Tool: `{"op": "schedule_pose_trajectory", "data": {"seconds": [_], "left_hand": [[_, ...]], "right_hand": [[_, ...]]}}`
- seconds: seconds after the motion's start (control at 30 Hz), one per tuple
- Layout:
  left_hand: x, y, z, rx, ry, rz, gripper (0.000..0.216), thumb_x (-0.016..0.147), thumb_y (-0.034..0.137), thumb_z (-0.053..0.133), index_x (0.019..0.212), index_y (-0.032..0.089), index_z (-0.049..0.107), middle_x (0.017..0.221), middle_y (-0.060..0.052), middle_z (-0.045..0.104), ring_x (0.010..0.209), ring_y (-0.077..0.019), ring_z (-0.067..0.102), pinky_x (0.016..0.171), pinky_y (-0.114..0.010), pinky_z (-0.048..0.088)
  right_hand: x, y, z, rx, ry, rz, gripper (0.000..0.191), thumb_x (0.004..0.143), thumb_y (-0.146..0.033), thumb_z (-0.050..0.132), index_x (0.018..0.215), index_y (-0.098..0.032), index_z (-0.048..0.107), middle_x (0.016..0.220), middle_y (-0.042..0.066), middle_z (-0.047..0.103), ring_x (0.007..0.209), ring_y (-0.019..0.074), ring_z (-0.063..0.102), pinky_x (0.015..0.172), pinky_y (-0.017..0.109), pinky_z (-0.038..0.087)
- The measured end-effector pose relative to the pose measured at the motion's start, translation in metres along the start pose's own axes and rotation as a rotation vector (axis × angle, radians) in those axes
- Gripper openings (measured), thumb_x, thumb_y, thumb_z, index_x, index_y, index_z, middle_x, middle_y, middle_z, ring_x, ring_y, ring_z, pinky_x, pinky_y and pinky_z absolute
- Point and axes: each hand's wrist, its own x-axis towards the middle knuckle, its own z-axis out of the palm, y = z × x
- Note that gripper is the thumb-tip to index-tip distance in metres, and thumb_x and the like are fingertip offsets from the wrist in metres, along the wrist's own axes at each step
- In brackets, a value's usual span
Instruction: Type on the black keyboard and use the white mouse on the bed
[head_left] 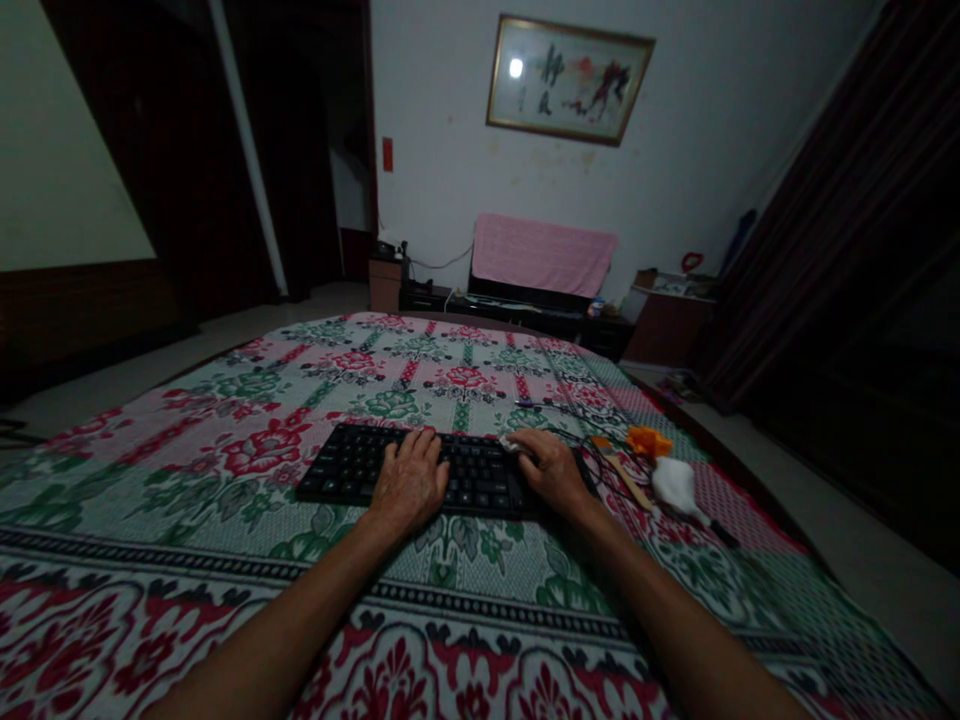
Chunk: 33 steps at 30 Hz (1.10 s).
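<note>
A black keyboard (345,470) lies on the flowered bedcover (420,560), its keys facing up. Across its middle rests my left hand (411,478), palm down, fingers stretched over the keys and holding nothing. At the right part of the keyboard, my right hand (553,475) pinches a small white wad (509,444), cotton or tissue, against the top rows. The keys beneath both hands are hidden. To the right of my right hand lie a brush with a wooden handle (630,482), an orange cloth (649,441) and a larger white wad (675,485).
A black cable (600,465) loops between the keyboard and the brush. Beyond the keyboard lies a thin pen-like item (532,404). A dark-tipped tool (724,534) sits beside the white wad. By the far wall, a pink towel (544,255) drapes a screen on a low cabinet.
</note>
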Motion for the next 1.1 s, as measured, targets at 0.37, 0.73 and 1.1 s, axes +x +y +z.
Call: {"op": "schedule_pose_trajectory", "data": {"seconds": [0.37,0.73,1.1], "left_hand": [[0.000,-0.002,0.004,-0.007,0.013,0.015,0.040,0.089,0.029,0.039,0.123,0.016,0.055,0.137,-0.010,0.051,0.128,-0.0285,0.042,0.099,-0.048,0.034],[-0.001,0.000,0.000,-0.006,-0.004,0.011,0.039,0.090,0.029,0.041,0.123,0.015,0.055,0.137,-0.010,0.051,0.127,-0.0278,0.043,0.099,-0.047,0.036],[-0.001,0.000,0.001,-0.001,-0.005,0.016,0.040,0.090,0.030,0.039,0.124,0.015,0.054,0.138,-0.010,0.051,0.128,-0.0271,0.041,0.100,-0.047,0.035]], "right_hand": [[-0.001,-0.004,-0.001,-0.073,-0.182,-0.070,0.028,0.071,-0.003,0.051,0.090,-0.019,0.064,0.091,0.005,0.068,0.087,0.0203,0.058,0.080,0.033,0.042],[-0.002,-0.005,-0.008,-0.038,-0.082,-0.097,0.028,0.071,-0.005,0.051,0.091,-0.019,0.064,0.093,0.006,0.068,0.090,0.0201,0.058,0.083,0.035,0.040],[-0.005,-0.018,-0.007,0.069,-0.117,-0.031,0.022,0.066,-0.006,0.051,0.076,-0.019,0.066,0.077,0.003,0.069,0.074,0.0168,0.062,0.074,0.029,0.045]]}}
